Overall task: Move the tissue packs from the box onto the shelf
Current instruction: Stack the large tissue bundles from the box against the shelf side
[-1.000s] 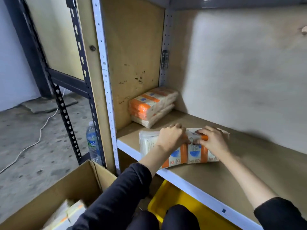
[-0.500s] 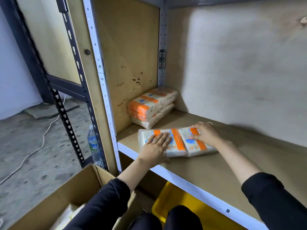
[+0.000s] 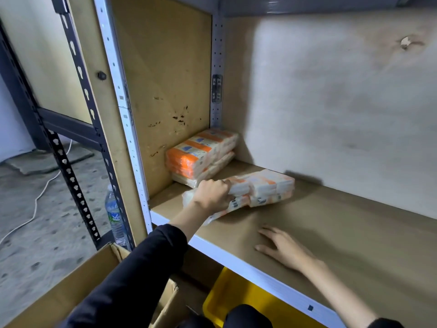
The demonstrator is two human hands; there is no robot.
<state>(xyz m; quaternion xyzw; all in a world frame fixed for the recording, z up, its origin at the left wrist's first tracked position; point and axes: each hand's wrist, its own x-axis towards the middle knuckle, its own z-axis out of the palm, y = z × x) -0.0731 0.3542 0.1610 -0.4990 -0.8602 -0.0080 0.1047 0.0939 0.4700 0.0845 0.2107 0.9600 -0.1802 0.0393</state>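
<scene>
Orange-striped tissue pack (image 3: 264, 188) gripped, tilted, by the left hand (image 3: 212, 195) — right hand (image 3: 283, 249) flat, fingers spread, on the shelf (image 3: 354, 233).

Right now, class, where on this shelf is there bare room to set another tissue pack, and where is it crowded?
Bare room: the shelf board right of the tissue pack the left hand grips, from back panel to front edge, past the flat right hand. Crowded: the left end, stacked packs in the corner, gripped pack just in front.

tissue pack (image 3: 264, 188) on shelf (image 3: 354, 233), box (image 3: 71, 287) below-left
</scene>
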